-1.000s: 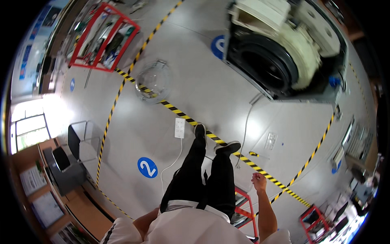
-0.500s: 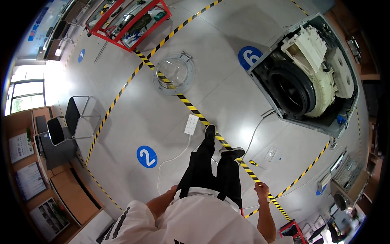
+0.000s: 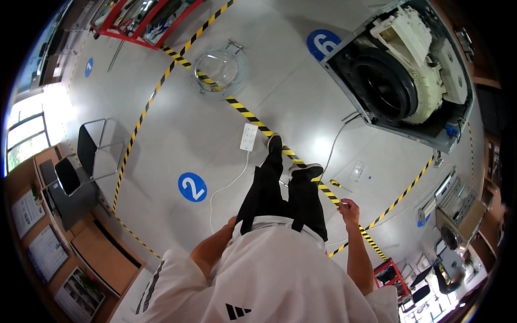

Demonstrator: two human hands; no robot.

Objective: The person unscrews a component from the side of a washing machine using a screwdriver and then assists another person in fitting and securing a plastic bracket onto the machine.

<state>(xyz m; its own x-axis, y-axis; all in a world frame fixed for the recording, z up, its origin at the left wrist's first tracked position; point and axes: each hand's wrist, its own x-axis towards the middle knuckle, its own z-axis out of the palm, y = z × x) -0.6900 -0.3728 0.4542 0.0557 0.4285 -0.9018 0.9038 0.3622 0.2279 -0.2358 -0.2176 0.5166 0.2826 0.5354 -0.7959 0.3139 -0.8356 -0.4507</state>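
Black metal-framed chair and red cart, leftward.

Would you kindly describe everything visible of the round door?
The round door lies flat on the grey floor, across black and yellow tape. A pale grey, plastic-looking ring surrounds its clear, glass-like bowl, through which the tape shows. A bracket sticks out at the far edge. Only floor and tape visibly touch it.
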